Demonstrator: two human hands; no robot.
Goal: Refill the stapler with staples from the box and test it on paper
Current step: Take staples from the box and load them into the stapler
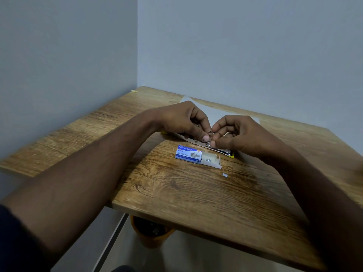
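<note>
Loose staple point(225, 175), "kangaro" box point(189, 154) — both hands' fingers point(206, 137) pinch the opened stapler point(220, 149).

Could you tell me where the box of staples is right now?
In the head view, the staple box lies on the wooden table, tray slid open, just in front of the stapler both hands are working on.

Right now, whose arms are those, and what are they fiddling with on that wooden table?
The picture comes from a camera worn on a person's head, so you see their own two arms reaching out. The left hand and right hand meet over an opened stapler lying on the table, pinching something small between the fingertips, too tiny to name. In front lies a blue staple box, slid open, and one small loose piece. White paper waits behind the hands.
</note>
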